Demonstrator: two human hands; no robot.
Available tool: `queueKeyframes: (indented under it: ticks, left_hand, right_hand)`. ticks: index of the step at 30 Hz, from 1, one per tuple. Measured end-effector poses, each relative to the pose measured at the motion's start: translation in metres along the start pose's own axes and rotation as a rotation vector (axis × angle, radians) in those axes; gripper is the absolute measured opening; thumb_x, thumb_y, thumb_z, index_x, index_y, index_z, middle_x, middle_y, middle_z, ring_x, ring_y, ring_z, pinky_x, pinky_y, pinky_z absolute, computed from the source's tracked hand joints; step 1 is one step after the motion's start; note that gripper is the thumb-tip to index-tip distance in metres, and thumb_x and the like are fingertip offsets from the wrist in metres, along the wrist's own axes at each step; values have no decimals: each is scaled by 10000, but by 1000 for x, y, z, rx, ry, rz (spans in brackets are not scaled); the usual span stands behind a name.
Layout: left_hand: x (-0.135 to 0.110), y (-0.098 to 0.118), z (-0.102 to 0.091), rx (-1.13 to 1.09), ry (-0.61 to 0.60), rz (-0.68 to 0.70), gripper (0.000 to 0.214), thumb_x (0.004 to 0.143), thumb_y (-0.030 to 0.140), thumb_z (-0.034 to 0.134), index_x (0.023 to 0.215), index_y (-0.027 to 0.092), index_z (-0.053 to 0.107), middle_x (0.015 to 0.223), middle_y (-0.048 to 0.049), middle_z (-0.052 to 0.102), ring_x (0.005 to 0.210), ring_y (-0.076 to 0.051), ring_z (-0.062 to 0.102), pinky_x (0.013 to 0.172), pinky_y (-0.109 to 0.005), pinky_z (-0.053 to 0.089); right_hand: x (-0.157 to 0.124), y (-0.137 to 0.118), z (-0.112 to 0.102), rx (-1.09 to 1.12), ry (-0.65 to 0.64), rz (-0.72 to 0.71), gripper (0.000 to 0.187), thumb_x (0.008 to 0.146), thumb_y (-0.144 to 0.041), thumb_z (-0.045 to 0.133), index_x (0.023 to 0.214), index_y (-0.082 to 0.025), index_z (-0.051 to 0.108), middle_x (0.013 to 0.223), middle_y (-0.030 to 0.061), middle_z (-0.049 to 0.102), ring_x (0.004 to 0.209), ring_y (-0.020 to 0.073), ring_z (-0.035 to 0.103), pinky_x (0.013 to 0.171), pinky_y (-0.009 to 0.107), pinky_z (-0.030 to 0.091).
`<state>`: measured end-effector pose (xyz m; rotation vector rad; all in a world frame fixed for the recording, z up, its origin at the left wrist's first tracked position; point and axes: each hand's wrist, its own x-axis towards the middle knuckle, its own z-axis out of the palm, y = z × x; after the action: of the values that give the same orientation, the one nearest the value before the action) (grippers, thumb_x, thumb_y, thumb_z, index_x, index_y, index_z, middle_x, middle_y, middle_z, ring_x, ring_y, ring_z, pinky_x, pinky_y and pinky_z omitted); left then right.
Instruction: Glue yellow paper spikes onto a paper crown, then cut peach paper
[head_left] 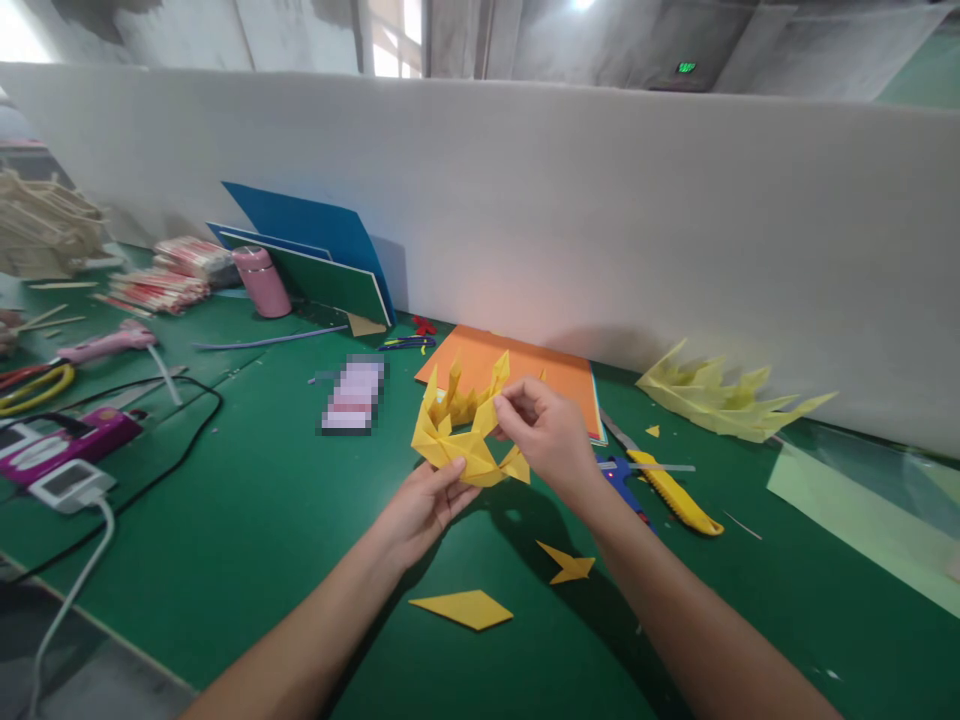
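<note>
A yellow folded-paper crown with upright points is held above the green table. My left hand grips its lower front edge, thumb on the outside and fingers beneath. My right hand pinches one of the crown's pointed pieces at its right side, thumb against fingertips. On the table below lie a flat yellow kite-shaped folded paper and a smaller pointed yellow folded piece. A paler yellow paper crown sits at the right by the white partition.
To the right lie a yellow utility knife and a blue glue gun. Orange paper is behind the crown. At left are a power strip, cables, scissors, a pink bottle and leaning boards.
</note>
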<state>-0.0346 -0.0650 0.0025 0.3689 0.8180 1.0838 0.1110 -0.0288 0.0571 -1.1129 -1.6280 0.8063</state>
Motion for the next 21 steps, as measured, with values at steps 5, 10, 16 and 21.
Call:
queueKeyframes:
  ticks: [5, 10, 16, 21]
  left_hand:
    - [0, 1, 1, -29, 21, -3, 286, 842, 52, 556, 1112, 134, 603, 931, -76, 733, 764, -142, 697, 737, -233, 545]
    - [0, 2, 1, -36, 29, -3, 296, 825, 53, 580, 1109, 132, 607, 919, -79, 735, 750, -147, 697, 729, -235, 541]
    - [1, 1, 0, -38, 32, 3, 331, 820, 45, 581, 1129, 159, 603, 911, -58, 736, 760, -138, 693, 762, -239, 529]
    - [2, 0, -1, -34, 22, 3, 315, 822, 58, 585, 1117, 167, 604, 916, -49, 731, 763, -128, 689, 758, -231, 528]
  right_hand:
    - [0, -2, 1, 10, -2, 0, 177, 783, -352, 515, 678, -214, 475, 587, -20, 542, 554, 139, 569, 557, 272, 468]
    - [0, -3, 0, -50, -8, -32, 169, 793, -354, 501, 699, -216, 476, 628, -16, 553, 595, 141, 574, 581, 268, 463]
    - [-1, -4, -3, -280, -162, -49, 196, 770, -381, 564, 877, -227, 507, 769, 8, 621, 688, 170, 594, 615, 283, 440]
    - [-2, -2, -2, -275, -266, -89, 255, 734, -281, 582, 954, -231, 464, 880, 20, 627, 777, 177, 598, 679, 296, 440]
